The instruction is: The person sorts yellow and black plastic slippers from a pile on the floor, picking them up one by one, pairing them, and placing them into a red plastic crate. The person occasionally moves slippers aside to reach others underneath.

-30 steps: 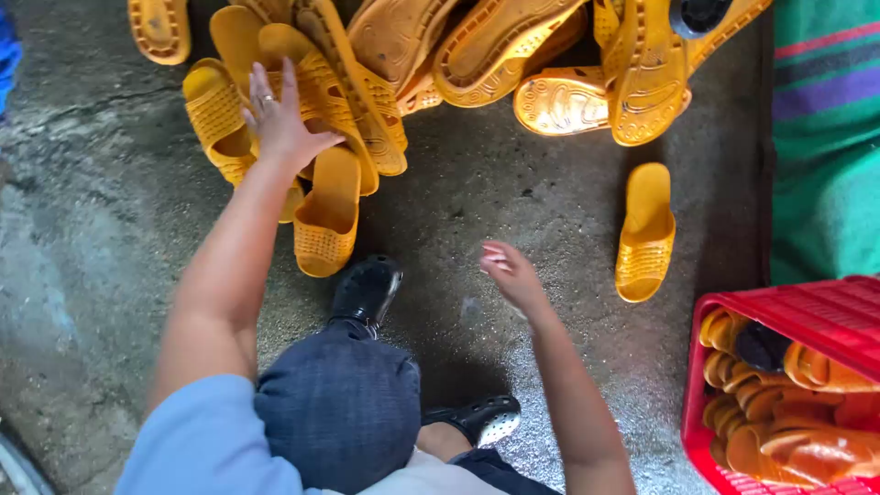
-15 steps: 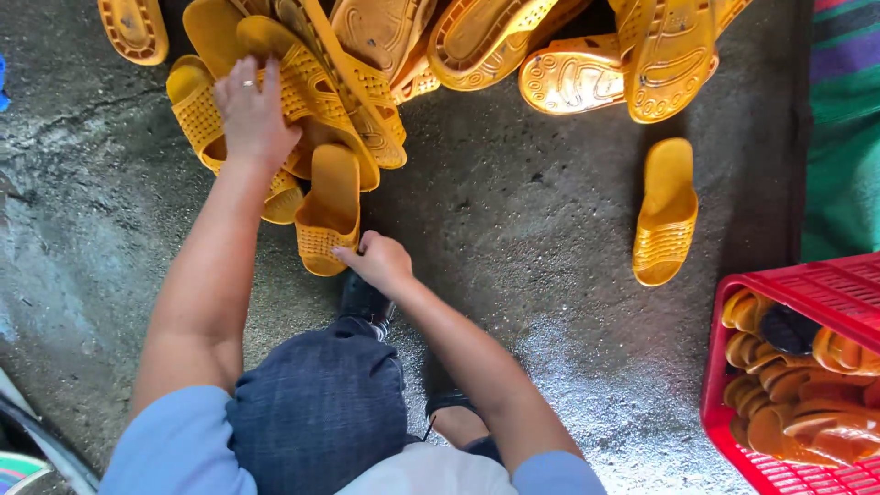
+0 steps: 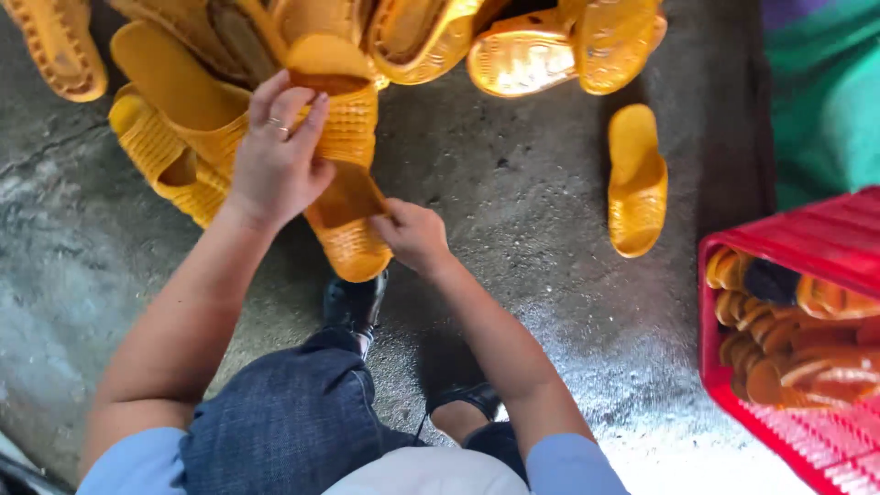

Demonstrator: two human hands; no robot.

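A heap of orange-yellow plastic slide sandals (image 3: 192,101) lies on the concrete floor ahead of me. My left hand (image 3: 275,156), with a ring on one finger, grips the strap of one sandal (image 3: 344,119) at the front of the heap. My right hand (image 3: 412,234) pinches the heel end of a second sandal (image 3: 353,229) lying just below it. The two sandals overlap between my hands. My knees in dark jeans and black shoes show below.
A lone sandal (image 3: 635,179) lies apart on the floor (image 3: 513,229) to the right. A red plastic crate (image 3: 807,247) at the right edge holds several stacked sandals. Green cloth (image 3: 825,92) fills the top right corner. More sandals (image 3: 550,46) lie along the top.
My left hand came off the heap and closed on a sandal's strap. My right hand swung from open air on the right to the sandal near my shoe and took its heel.
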